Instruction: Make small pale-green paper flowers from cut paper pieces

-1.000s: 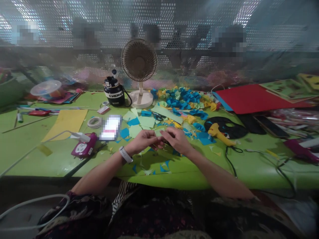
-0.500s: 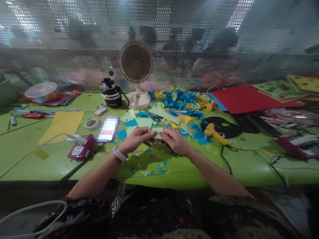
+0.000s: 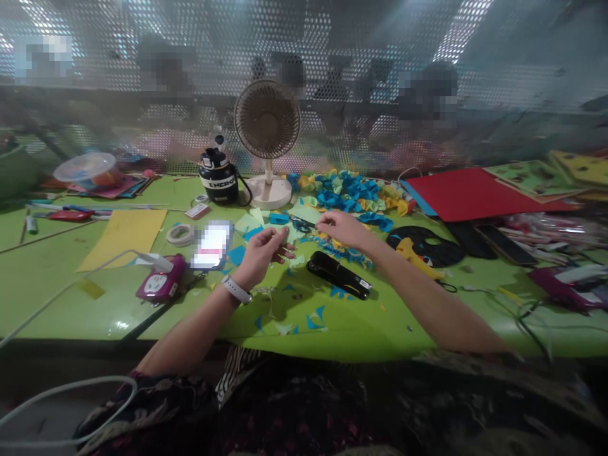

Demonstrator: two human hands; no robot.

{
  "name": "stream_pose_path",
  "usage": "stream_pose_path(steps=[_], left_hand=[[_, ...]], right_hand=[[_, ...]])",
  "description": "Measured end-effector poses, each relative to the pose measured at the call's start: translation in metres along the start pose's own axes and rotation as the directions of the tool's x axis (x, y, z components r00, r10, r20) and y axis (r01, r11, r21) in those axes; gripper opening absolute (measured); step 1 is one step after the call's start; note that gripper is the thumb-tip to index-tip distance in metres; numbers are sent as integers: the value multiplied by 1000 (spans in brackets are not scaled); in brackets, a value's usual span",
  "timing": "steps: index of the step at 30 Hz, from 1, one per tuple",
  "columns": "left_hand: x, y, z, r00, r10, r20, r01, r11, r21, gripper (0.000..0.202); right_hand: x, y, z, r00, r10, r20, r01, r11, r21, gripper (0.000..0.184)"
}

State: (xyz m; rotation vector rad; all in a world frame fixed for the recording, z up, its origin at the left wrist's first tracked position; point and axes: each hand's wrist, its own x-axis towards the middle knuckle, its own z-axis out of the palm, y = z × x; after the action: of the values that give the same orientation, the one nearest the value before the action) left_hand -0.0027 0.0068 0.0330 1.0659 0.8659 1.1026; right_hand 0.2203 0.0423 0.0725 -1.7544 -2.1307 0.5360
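Perforated metal screen [image 3: 237, 38] fills the background behind a green table [image 3: 370, 335], and scraps of blue and pale green paper lie scattered across the tabletop around both hands. The left hand [image 3: 260, 253], with a white smartwatch [image 3: 236, 289] on its wrist, is raised above the table, its fingers curled in beside a small pale green paper scrap [image 3: 285, 233]. The grip looks partly closed, but I cannot tell whether it is actually holding the scrap. The right hand [image 3: 342, 229] stays well apart from it, relaxed and empty, with fingers stretched out toward dark-handled scissors [image 3: 302, 221] lying near the fingertips. A black stapler [image 3: 338, 274] lies on the table below the right hand.

Farther out, a desk fan [image 3: 267, 119] and a black insulated bottle [image 3: 217, 180] stand beside a heap of blue and yellow paper pieces [image 3: 346, 190]. To the left are a yellow card sheet [image 3: 124, 239], a roll of tape [image 3: 180, 234], a blurred phone [image 3: 212, 244] and a pink power socket [image 3: 161, 277]. To the right are a yellow glue gun [image 3: 413, 248] and a red card sheet [image 3: 479, 190].
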Motion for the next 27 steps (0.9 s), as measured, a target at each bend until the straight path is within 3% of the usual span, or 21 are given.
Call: stream_pose_path(steps=[1,2,7,11,19,23,27], left_hand=[[1,0,0,1000,12,-15,-12,1000,-5,52],[1,0,0,999,19,-29,-19,1000,-7,52],[2,-3,-1,997,20,-70,-20,1000,-8,50],[3,-3,-2,998,18,-57,-17,1000,15,49],[4,-6,-3,1000,-9,-7,9,998,57,49],[6,-9,-4,1000,-21,4,20,998,62,48],[6,-10,-4,1000,-19,17,18,998,60,48]], right_hand=[[12,0,3,1000,-13,14,16,984,-178,20],[23,0,8,1000,-11,25,17,972,-235,20],[63,-1,37,995,52,88,-12,915,-403,20],[80,3,43,988,87,124,-17,877,-481,31],[98,-1,43,977,122,173,-10,844,-537,44],[97,-7,49,982,97,164,-4,869,-494,50],[97,-10,47,982,109,154,-42,921,-386,41]])
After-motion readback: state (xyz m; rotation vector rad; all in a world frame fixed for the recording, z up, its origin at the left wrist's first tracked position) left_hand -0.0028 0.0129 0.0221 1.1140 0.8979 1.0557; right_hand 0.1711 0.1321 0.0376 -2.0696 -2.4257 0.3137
